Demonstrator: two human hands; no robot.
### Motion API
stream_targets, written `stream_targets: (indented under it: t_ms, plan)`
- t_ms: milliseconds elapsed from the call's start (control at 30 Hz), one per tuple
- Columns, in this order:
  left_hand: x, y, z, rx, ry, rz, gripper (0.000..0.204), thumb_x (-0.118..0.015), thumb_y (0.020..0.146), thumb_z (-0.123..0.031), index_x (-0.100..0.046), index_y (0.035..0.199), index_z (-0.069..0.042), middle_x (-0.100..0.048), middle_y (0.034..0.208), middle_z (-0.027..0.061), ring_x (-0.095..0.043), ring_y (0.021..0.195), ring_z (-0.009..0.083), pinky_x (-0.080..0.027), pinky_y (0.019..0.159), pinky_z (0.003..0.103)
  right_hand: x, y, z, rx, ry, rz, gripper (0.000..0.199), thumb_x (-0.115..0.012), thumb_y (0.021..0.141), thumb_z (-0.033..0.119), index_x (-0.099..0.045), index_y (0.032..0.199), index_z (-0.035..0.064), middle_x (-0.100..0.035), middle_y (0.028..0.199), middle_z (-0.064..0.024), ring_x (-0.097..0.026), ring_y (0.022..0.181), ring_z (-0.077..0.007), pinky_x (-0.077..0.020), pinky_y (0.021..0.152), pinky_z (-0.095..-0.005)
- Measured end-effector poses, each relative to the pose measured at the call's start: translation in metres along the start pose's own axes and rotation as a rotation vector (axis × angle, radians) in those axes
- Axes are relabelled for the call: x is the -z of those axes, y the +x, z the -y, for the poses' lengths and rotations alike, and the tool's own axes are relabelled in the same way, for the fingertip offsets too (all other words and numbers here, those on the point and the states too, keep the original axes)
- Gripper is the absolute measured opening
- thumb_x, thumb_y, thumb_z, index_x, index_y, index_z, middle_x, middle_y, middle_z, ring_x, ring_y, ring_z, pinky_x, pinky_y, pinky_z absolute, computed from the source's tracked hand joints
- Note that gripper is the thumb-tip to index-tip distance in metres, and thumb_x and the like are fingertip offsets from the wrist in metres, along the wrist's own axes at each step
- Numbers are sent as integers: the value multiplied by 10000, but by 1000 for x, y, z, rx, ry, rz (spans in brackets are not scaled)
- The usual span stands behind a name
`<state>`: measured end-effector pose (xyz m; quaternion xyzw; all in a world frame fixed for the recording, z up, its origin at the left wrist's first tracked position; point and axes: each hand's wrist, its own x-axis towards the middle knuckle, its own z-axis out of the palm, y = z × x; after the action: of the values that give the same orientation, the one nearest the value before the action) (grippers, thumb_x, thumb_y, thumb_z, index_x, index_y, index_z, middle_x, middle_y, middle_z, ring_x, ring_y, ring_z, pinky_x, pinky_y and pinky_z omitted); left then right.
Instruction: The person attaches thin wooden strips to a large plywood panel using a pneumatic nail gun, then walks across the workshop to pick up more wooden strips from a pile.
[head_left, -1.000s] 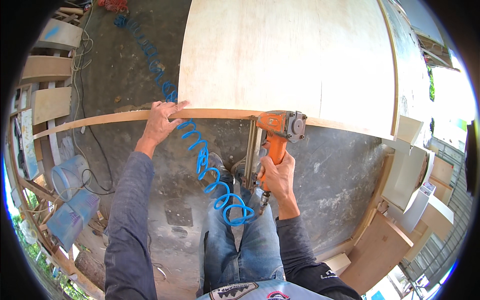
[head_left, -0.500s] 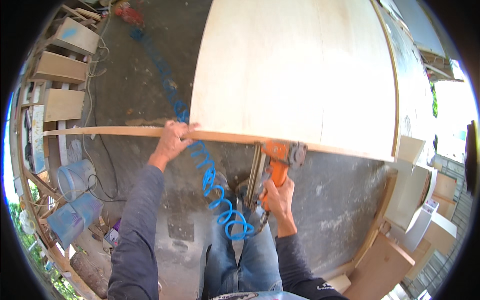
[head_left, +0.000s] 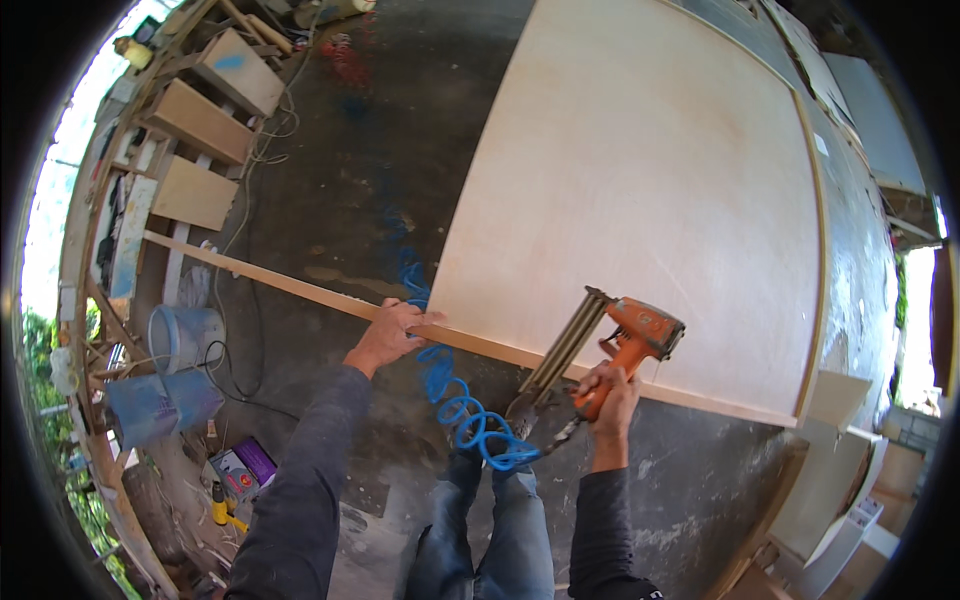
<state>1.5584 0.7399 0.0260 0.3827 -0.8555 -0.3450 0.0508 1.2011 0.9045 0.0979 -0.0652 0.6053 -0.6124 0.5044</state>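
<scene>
My right hand is closed round the handle of an orange nail gun, tilted over the front part of a large pale wooden panel. The gun's long magazine slants down to the left across the panel's front edge. A blue coiled air hose runs from the handle's base. My left hand grips a long thin wood strip at the panel's near left corner. The strip lies along the front edge and sticks out well to the left. Another strip borders the panel's right side.
At left, a bucket and a blue-stained container stand near wooden boxes. A purple box and a yellow-handled tool lie on the floor. Cabinet pieces stand at right.
The nail gun has lifted off the strip at the front edge and turned, now over the panel's surface. My left hand keeps its hold at the corner. The whole view has rotated.
</scene>
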Motion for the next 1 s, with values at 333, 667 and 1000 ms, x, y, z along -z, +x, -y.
stream_targets:
  t_ms: [333, 667, 1000]
  plan:
    - [6, -16, 14, 16, 49, -30, 569, -814, 794, -316, -693, 1349, -290, -667, 921, 52, -615, 947, 245, -388, 957, 396, 48, 140, 23, -122, -51, 214, 342, -531, 922, 96, -590, 1226, -48, -565, 678, -68, -595, 527, -200, -536, 486, -361]
    - [2, -16, 18, 101, 106, -26, 574, -869, 721, -296, -750, 1282, -299, -614, 781, 42, -608, 847, 229, -389, 929, 382, 61, 123, 6, 329, -1202, -296, 309, -713, 872, 227, -709, 1050, -26, -730, 905, -134, -685, 816, -305, -530, 785, -434]
    - [7, -15, 19, 83, -203, -228, 615, -701, 724, -117, -691, 1337, -149, -684, 1090, 154, -630, 1069, 316, -400, 1044, 440, 63, -47, -23, 655, -1334, -304, 407, -670, 847, 65, -625, 1249, 23, -660, 1130, -155, -610, 1101, -346, -471, 973, -456]
